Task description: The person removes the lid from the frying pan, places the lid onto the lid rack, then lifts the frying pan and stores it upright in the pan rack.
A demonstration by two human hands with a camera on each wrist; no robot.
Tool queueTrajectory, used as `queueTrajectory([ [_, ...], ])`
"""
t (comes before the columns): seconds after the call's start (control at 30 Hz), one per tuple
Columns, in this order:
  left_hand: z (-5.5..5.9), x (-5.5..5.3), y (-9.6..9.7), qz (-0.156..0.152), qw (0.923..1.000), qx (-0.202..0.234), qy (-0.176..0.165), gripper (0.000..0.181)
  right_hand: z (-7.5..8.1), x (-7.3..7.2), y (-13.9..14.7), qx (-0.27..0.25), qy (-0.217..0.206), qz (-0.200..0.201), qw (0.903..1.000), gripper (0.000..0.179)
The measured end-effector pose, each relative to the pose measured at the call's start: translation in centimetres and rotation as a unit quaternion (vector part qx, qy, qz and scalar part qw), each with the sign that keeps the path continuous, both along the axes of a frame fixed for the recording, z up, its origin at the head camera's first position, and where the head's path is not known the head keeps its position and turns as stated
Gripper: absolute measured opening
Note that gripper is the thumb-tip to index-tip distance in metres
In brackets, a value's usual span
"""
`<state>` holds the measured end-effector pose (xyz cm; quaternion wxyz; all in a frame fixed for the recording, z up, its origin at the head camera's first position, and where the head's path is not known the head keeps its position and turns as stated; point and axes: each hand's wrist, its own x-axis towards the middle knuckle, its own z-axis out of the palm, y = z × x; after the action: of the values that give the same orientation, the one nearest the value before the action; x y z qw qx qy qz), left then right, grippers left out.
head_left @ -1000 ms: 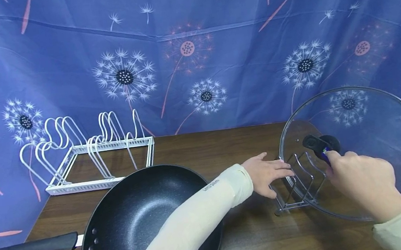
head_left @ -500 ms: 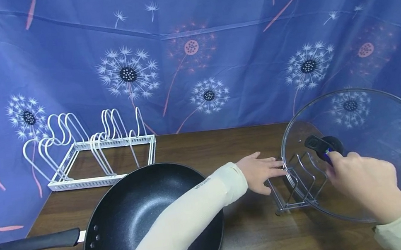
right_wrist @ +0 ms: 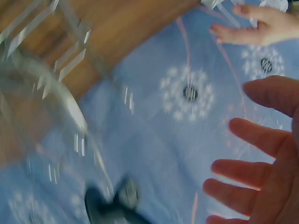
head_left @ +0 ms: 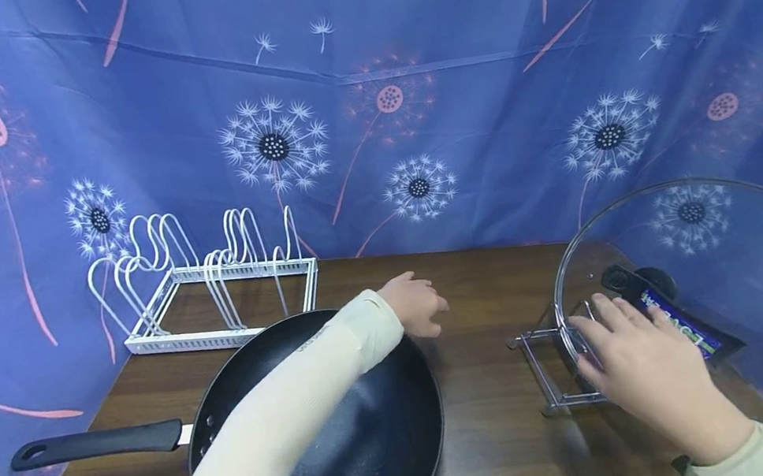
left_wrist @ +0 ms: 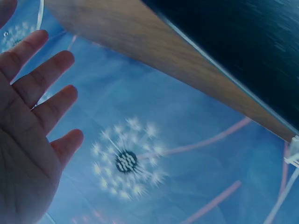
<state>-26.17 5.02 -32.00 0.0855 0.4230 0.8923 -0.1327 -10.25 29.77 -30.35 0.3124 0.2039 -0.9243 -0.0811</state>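
1. Nearest, a black wok [head_left: 364, 446] rests on the wooden counter [head_left: 496, 446] at bottom centre, its handle [head_left: 96, 445] pointing to the left edge; a pale sleeve [head_left: 281, 409] crosses above it.
2. At lower right, the right hand [head_left: 644, 372] has its fingers spread, holding nothing, in front of the lid.
3. Near the centre, the left hand [head_left: 417, 305] hangs over the wok's right rim, fingers apart and slightly bent, gripping nothing.
4. At right, a large glass lid [head_left: 751, 280] stands tilted, its black, labelled knob-side grip [head_left: 681, 324] behind the right hand; its left rim overlaps a metal wire rack [head_left: 576, 400].
5. At centre left, a white pan rack [head_left: 187, 342] sits behind the wok.
6. Farthest, blue dandelion-print cloth [head_left: 482, 122] fills the upper frame.
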Motion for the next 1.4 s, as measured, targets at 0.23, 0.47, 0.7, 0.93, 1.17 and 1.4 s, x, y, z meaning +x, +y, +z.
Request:
queueTrajectory([
  [0.23,1.0,0.8,-6.6,0.016,0.9994,0.022,0.021,0.042,-4.2,-0.1,-3.1,-0.065,-0.057,0.127,0.9882,0.040],
  [0.47,0.5,2.8,-14.2,-0.050,0.9849,0.132,0.099,0.028,-8.7,1.9,-7.2,-0.270,-0.187,0.132,0.9352,0.061],
  [0.7,0.1,5.8,-21.1,-0.020,0.9759,0.177,0.126,0.026,-10.7,2.2,-11.1,-0.506,-0.332,0.075,0.7922,0.057],
  [0.93,-0.9,7.6,-27.1,0.074,0.9746,0.192,0.088,0.026,-11.6,2.0,-12.9,-0.602,-0.422,0.095,0.6711,0.057],
  [1.17,-1.9,8.5,-32.3,0.208,0.9604,0.185,-0.008,0.040,-12.0,1.7,-13.8,-0.635,-0.419,0.062,0.6455,0.056],
  [1.4,-3.5,9.7,-34.9,0.239,0.9534,0.184,-0.009,0.042,-12.5,1.2,-13.9,-0.649,-0.433,0.034,0.6250,0.054],
])
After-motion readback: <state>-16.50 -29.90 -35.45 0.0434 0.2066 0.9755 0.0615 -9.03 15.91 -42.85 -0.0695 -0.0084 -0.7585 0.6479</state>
